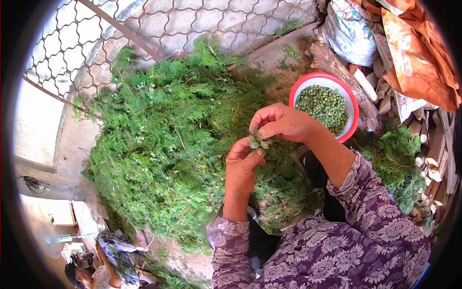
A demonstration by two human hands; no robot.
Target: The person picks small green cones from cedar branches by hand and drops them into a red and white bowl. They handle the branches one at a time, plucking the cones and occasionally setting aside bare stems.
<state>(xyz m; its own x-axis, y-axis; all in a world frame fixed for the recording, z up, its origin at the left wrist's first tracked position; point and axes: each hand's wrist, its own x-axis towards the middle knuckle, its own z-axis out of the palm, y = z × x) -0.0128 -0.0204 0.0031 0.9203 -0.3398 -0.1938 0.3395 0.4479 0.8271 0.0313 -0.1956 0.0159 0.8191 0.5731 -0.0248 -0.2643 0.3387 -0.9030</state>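
With the clock centred on the hands and 12 at the top of the view, the left hand and right hand meet, thumb and fingertips of each pinched on a small cluster of green conifer cones. A red-rimmed white basin of similar cones sits near, toward 2 o'clock; a broad heap of cut conifer branches spreads toward 9.

A loose pinch could well let a cone drop into the greenery below, where its matching colour would make it hard to find; too firm a squeeze might crush it. The right forearm appears to pass close by the basin, so a careless swing of the elbow could jolt the rim and spill some.

Fingertips cover part of the cluster, so its stem and the exact number of cones cannot be told. The right hand and wrist hide the basin's rim at its 7 o'clock. Another person, between 7 and 8 o'clock, is cut off by the frame, and what occupies them is unclear.
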